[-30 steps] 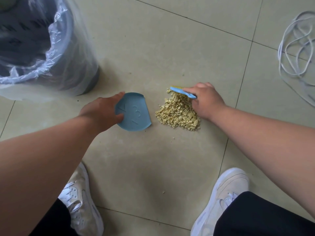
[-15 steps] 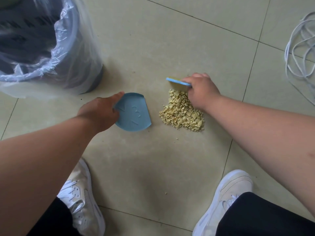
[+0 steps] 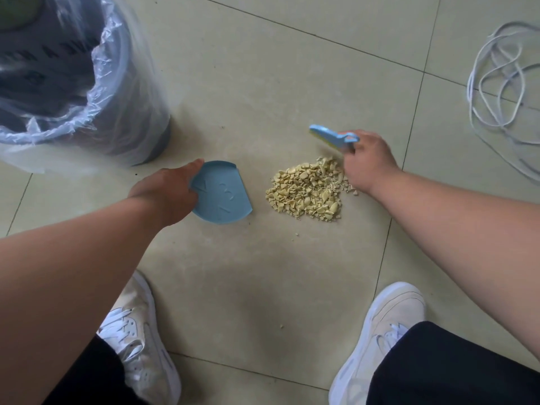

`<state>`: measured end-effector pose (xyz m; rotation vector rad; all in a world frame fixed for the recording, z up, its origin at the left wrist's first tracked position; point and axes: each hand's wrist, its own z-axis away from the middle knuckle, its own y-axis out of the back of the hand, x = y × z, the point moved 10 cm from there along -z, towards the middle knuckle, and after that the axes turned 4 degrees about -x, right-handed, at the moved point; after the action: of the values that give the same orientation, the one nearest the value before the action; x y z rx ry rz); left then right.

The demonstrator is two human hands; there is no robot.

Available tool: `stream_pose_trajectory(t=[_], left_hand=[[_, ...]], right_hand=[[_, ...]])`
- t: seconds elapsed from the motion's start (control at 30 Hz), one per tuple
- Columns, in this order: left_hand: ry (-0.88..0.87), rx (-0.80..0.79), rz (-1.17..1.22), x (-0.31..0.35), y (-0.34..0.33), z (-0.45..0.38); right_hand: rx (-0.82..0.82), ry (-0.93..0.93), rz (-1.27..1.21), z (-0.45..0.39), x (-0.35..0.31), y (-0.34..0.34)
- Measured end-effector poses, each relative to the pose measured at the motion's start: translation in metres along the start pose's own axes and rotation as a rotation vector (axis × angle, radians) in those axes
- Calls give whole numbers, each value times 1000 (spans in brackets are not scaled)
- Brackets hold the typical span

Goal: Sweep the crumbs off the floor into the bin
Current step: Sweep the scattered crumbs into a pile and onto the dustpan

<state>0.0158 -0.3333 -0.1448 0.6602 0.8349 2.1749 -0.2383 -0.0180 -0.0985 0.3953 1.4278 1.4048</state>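
Observation:
A heap of pale yellow crumbs (image 3: 306,192) lies on the beige tile floor. My left hand (image 3: 166,190) grips the back of a small blue dustpan (image 3: 222,194), which rests flat on the floor just left of the heap, its straight edge facing the crumbs. My right hand (image 3: 368,160) holds a small blue brush (image 3: 331,137) with yellow bristles, lifted just beyond the far right end of the heap. A dark bin (image 3: 125,118) lined with a clear plastic bag stands at the upper left, behind the dustpan.
My two white shoes (image 3: 140,340) (image 3: 382,325) stand at the bottom of the view. A loose coil of white cable (image 3: 496,83) lies on the floor at the far right. A few stray crumbs (image 3: 281,326) sit between the shoes and the heap.
My right hand has drawn the brush off the top of the heap, back and to the right. The dustpan and my left hand have stayed put.

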Motion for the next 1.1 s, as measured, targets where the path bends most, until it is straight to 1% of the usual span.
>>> stream_pose_trajectory(t=[0.03, 0.13, 0.2, 0.27, 0.4, 0.53, 0.6, 0.67, 0.73, 0.8, 0.87, 0.9, 1.0, 1.1], left_hand=[[3, 1, -11, 1, 0, 0], [31, 5, -23, 0, -3, -3], [36, 17, -21, -2, -5, -7], [19, 19, -13, -1, -5, -10], [-5, 9, -28, 4, -4, -12], [-7, -1, -20, 13, 0, -13], [-7, 1, -11, 17, 2, -11], [2, 5, -4, 19, 3, -6], [18, 13, 11, 16, 5, 0], [38, 15, 22, 12, 5, 8], [47, 18, 8, 10, 4, 14], [48, 19, -2, 10, 3, 15], [47, 23, -16, 9, 1, 16], [37, 14, -29, 13, -1, 14]], right_hand=[[26, -58, 51, 0, 16, 6], [3, -175, 168, 8, 50, 10], [-7, -198, 190, 16, 59, 8], [-7, -211, 156, 24, 60, 3], [-6, -189, 84, 32, 49, -12], [-61, -87, 58, 43, 25, -30], [-35, -84, 58, 47, 24, -26], [-1, -109, 114, 49, 30, -15], [36, -161, 156, 53, 47, -3], [80, -307, 131, 63, 78, 11], [69, -422, 134, 78, 104, 14], [49, -449, 139, 85, 111, 12], [-21, -453, 130, 97, 111, 1], [-63, -425, 101, 102, 93, -14]])
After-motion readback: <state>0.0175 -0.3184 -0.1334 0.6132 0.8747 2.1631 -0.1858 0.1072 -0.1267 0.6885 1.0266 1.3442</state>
